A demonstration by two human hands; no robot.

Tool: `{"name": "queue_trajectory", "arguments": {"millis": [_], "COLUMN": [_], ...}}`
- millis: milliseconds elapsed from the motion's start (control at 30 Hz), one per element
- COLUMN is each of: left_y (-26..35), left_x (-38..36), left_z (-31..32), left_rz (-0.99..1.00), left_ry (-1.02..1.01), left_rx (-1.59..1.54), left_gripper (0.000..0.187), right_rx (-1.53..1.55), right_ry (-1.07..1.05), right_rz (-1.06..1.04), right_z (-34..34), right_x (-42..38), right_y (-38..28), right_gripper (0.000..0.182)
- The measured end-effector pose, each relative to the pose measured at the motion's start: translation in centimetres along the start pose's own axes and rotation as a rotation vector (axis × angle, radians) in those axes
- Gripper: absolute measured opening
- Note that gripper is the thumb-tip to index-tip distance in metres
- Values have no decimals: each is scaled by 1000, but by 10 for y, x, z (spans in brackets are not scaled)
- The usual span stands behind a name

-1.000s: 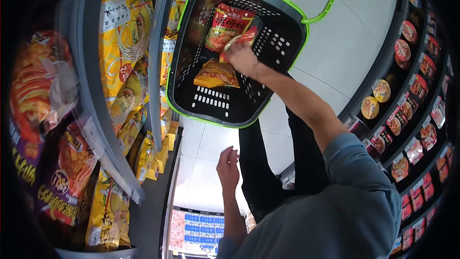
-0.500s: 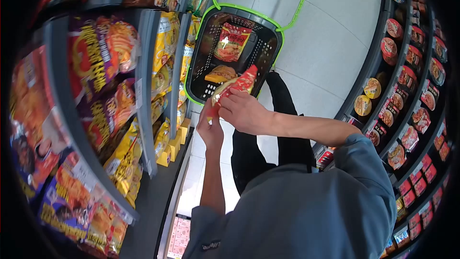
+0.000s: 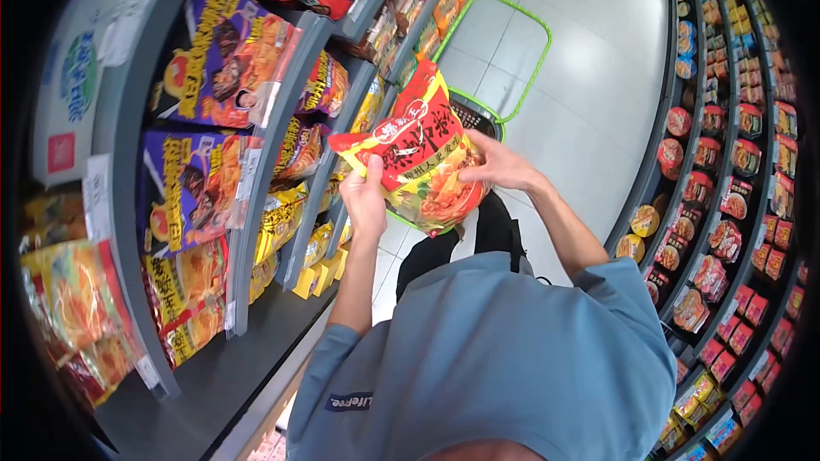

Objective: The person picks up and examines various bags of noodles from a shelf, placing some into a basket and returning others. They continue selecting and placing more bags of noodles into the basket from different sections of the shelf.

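Observation:
A red and yellow noodle bag (image 3: 418, 149) is held up between my two hands, its printed front facing me and a picture of noodles on its lower part. My left hand (image 3: 366, 205) grips its left edge, thumb on the front. On the opposite edge, my right hand (image 3: 504, 164) also has its thumb on the front and its other fingers mostly hidden behind. Below and beyond the bag stands a dark shopping basket (image 3: 480, 122) with a green rim, largely covered by the bag, so its contents cannot be seen.
On the left, shelves (image 3: 295, 149) carry purple noodle bags (image 3: 201, 192) and yellow packets (image 3: 278, 222). Shelves of cup and bowl noodles (image 3: 705, 154) line the right. The basket's green handle (image 3: 540, 60) stands up over the tiled floor (image 3: 589, 77).
The noodle bag has come up closer to me and turned from edge-on to show its front. My right hand has shifted to its right edge. The view has tilted, and the bag now hides most of the basket.

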State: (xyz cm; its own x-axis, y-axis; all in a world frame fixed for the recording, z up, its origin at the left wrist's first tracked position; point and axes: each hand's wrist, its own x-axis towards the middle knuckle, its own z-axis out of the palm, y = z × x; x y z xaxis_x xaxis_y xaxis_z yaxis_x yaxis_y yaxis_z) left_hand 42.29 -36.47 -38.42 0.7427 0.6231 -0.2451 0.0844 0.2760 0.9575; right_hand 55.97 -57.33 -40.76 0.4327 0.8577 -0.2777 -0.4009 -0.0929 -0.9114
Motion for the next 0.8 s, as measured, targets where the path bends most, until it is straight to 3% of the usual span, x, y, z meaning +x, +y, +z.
{"name": "queue_trajectory", "arguments": {"millis": [67,167,200,267,367,500,800], "left_y": [23,61,72,88,119,127,131], "left_x": [-4,-7,-8,-6,-12,-7,-14], "left_z": [2,-5,-8,-17,-16,-24,-46], "left_rz": [22,-211,-240,-255,-259,-126,-24], "left_ry": [-5,-51,-84,-196,-204,-91,-64], "left_rx": [-37,14,29,62,10,-166,-170], "left_gripper": [25,30,33,41,51,29,16], "right_rx": [33,-150,-45,1,17,84,109], "right_ry": [-76,-99,-88,-86,-119,-197,-246], "right_rz": [-24,-24,-31,-81,-160,-114,-78], "right_z": [9,17,28,40,55,69,77], "right_x": [-3,-1,-5,-6,-7,-9,-12], "right_y": [-13,-28,-39,-45,-51,-62,-70], "right_gripper": [76,90,90,87,82,75,78]}}
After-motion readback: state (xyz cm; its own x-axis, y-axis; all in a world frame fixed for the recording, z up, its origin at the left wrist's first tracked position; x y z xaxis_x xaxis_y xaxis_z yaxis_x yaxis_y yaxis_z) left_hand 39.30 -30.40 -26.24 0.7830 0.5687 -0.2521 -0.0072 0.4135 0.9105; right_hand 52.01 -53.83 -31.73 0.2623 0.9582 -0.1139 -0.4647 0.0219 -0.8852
